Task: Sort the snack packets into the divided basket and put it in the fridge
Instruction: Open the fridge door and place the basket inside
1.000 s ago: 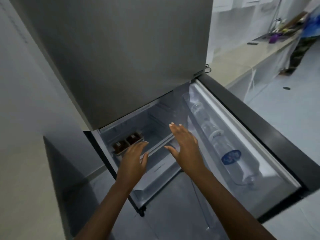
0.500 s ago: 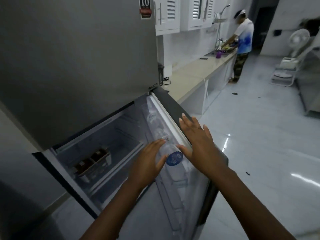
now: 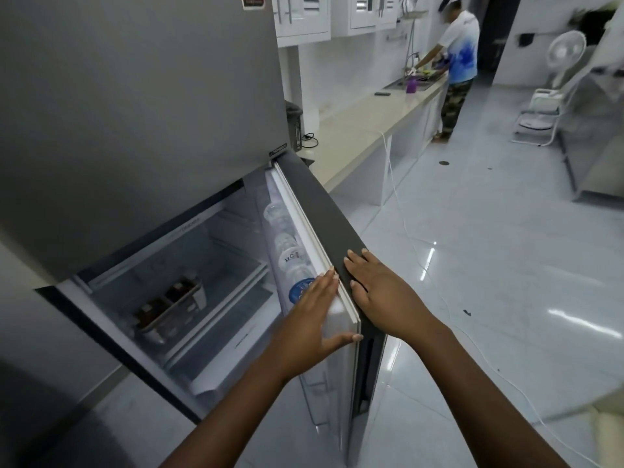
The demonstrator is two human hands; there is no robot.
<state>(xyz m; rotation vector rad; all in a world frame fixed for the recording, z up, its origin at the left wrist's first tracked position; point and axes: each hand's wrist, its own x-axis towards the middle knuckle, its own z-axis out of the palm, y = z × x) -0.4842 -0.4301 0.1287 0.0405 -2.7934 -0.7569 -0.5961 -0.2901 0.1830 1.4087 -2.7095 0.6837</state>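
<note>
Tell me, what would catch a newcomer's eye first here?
Two bare hands meet at the edge of the open fridge door: the left hand lies on its white inner side, the right hand flat on its dark outer face. Inside, a divided basket of dark snack packets sits on a shelf, and water bottles line the door rack. Far off, another person stands at the counter.

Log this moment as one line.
basket: on fridge shelf | fridge door: open | left hand: inner edge | right hand: outer face
</note>
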